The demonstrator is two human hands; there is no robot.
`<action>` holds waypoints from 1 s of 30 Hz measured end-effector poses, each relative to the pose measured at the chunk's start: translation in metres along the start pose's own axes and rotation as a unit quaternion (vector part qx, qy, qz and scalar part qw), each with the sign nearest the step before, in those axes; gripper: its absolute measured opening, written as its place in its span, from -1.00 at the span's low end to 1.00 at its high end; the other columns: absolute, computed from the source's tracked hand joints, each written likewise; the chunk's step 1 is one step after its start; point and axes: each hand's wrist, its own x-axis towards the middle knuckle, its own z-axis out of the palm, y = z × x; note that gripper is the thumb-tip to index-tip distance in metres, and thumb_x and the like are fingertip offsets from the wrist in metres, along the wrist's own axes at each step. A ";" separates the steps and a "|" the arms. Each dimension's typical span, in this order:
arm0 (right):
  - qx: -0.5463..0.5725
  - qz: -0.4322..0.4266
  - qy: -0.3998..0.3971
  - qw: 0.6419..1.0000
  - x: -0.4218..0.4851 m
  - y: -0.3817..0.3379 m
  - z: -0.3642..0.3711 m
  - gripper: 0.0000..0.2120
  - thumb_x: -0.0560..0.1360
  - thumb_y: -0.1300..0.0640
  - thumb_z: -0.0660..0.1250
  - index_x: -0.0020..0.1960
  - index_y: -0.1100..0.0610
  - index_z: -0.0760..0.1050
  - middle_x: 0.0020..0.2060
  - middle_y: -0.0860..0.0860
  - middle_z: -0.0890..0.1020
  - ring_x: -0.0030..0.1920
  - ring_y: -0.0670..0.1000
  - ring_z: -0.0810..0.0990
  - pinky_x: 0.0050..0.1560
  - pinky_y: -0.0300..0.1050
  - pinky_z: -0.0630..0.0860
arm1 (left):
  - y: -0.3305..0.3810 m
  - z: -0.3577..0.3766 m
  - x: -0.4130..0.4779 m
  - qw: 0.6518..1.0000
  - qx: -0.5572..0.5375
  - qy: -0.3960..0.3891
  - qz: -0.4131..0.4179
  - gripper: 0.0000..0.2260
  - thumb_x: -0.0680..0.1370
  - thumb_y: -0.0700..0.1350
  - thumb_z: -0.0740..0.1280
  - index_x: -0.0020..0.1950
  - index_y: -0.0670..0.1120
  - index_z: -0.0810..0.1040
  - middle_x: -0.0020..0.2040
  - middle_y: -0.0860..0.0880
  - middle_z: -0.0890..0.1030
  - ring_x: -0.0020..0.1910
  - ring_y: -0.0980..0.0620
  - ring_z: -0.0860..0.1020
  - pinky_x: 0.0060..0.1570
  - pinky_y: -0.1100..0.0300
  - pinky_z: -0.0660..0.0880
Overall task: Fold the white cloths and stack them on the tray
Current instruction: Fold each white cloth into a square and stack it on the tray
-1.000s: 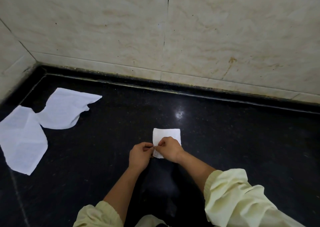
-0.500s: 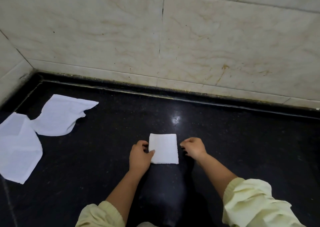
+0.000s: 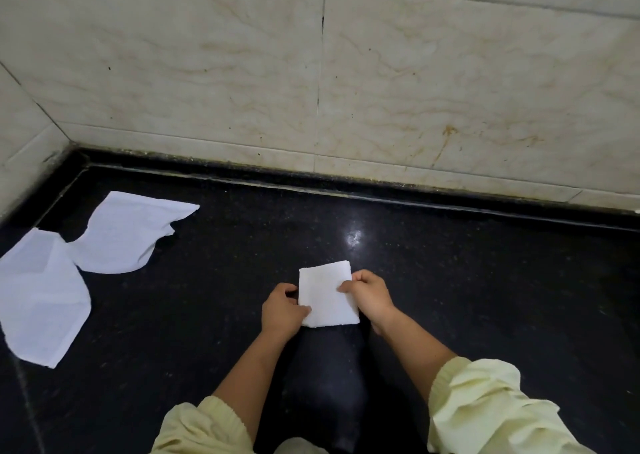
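Head view, looking down, near black counter

- Counter: black polished stone, fine pale speckle, glossy; bright specular spot just behind the folded cloth.
- Folded cloth: white woven fabric, matt, faint ribbed texture, soft thick edges where layers double up; pinched at its sides by the left hand and right hand.
- Two loose cloths, far left of the folded cloth: same white matt fabric, thin, lightly creased, fine lined weave visible.
- Wall tiles behind the counter: cream marble-look, veined, smooth with low sheen; brownish stains and dark specks; grout lines dark.
- Sleeves: pale yellow cloth, matt, crumpled, gathered cuffs.
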 end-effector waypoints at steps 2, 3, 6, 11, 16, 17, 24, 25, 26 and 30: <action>0.032 0.004 -0.032 0.999 -0.004 -0.005 -0.001 -0.87 0.43 0.24 0.38 -0.19 0.13 0.42 -0.13 0.12 0.62 -0.13 0.08 0.58 -0.17 -0.05 0.50 | 0.003 -0.002 0.000 0.999 -0.030 -0.011 -0.014 -0.56 0.44 -0.20 0.45 0.30 -0.11 0.47 0.12 -0.07 0.57 0.06 -0.02 0.55 0.10 0.11 0.51; 0.046 0.005 -0.047 0.998 -0.007 -0.008 -0.003 -0.88 0.43 0.24 0.37 -0.15 0.13 0.42 -0.10 0.13 0.62 -0.10 0.10 0.58 -0.15 -0.02 0.50 | 0.004 -0.002 -0.002 0.997 -0.066 -0.019 -0.023 -0.62 0.45 -0.17 0.44 0.25 -0.11 0.51 0.14 -0.06 0.57 0.07 -0.01 0.56 0.09 0.12 0.52; 0.069 0.002 -0.079 0.994 -0.014 -0.018 -0.008 -0.90 0.45 0.23 0.36 -0.08 0.15 0.44 -0.08 0.13 0.61 -0.08 0.11 0.57 -0.15 -0.01 0.50 | 0.016 -0.004 -0.014 0.964 -0.247 -0.078 -0.063 -0.79 0.51 -0.06 0.38 0.08 -0.12 0.61 0.08 -0.10 0.65 0.03 -0.04 0.63 0.04 0.06 0.58; 0.127 -0.006 -0.094 0.987 -0.028 -0.035 -0.021 -0.84 0.46 0.28 0.33 0.03 0.20 0.46 -0.07 0.14 0.63 -0.09 0.10 0.60 -0.20 -0.04 0.54 | 0.028 -0.007 -0.027 0.893 -0.391 -0.199 -0.096 -0.75 0.54 0.00 0.30 0.13 -0.10 0.57 -0.01 -0.11 0.65 -0.05 -0.08 0.60 -0.16 0.06 0.56; 0.154 -0.012 -0.063 0.986 -0.042 -0.041 -0.043 -0.82 0.46 0.30 0.32 0.06 0.23 0.48 -0.07 0.14 0.63 -0.09 0.10 0.61 -0.17 -0.02 0.57 | 0.040 -0.002 -0.029 0.889 -0.390 -0.228 -0.071 -0.73 0.49 -0.13 0.37 0.16 -0.17 0.57 0.00 -0.13 0.66 -0.05 -0.09 0.61 -0.18 0.06 0.56; 0.163 -0.012 -0.054 0.985 -0.045 -0.040 -0.049 -0.83 0.47 0.31 0.31 0.06 0.23 0.48 -0.07 0.14 0.63 -0.10 0.09 0.61 -0.18 -0.03 0.56 | 0.045 -0.001 -0.030 0.895 -0.377 -0.230 -0.067 -0.74 0.49 -0.15 0.37 0.16 -0.17 0.57 0.02 -0.14 0.67 -0.02 -0.10 0.62 -0.17 0.05 0.57; 0.214 -0.012 -0.001 0.977 -0.062 -0.028 -0.087 -0.76 0.46 0.33 0.32 0.13 0.29 0.52 0.01 0.19 0.66 -0.07 0.13 0.64 -0.25 -0.07 0.57 | 0.082 0.008 -0.036 0.910 -0.307 -0.279 -0.013 -0.72 0.49 -0.19 0.42 0.19 -0.09 0.56 0.08 -0.13 0.68 0.04 -0.10 0.65 -0.12 0.03 0.60; 0.218 -0.012 0.005 0.976 -0.065 -0.028 -0.093 -0.75 0.45 0.33 0.33 0.13 0.28 0.53 0.03 0.19 0.66 -0.05 0.14 0.64 -0.23 -0.05 0.58 | 0.088 0.010 -0.038 0.909 -0.300 -0.290 -0.007 -0.72 0.49 -0.19 0.42 0.20 -0.09 0.56 0.08 -0.13 0.68 0.05 -0.10 0.65 -0.10 0.02 0.60; 0.223 -0.013 0.011 0.975 -0.067 -0.027 -0.100 -0.74 0.44 0.33 0.34 0.12 0.27 0.54 0.04 0.20 0.66 -0.04 0.15 0.65 -0.21 -0.04 0.58 | 0.095 0.012 -0.040 0.907 -0.295 -0.301 -0.003 -0.71 0.49 -0.19 0.42 0.20 -0.10 0.56 0.08 -0.13 0.68 0.05 -0.10 0.65 -0.11 0.02 0.61; 0.255 -0.025 0.019 0.966 -0.080 -0.025 -0.135 -0.71 0.41 0.35 0.35 0.13 0.25 0.56 0.04 0.20 0.67 -0.05 0.14 0.66 -0.25 -0.06 0.58 | 0.124 0.028 -0.052 0.897 -0.279 -0.342 0.014 -0.68 0.48 -0.24 0.40 0.23 -0.14 0.55 0.10 -0.15 0.67 0.08 -0.12 0.64 -0.15 0.03 0.62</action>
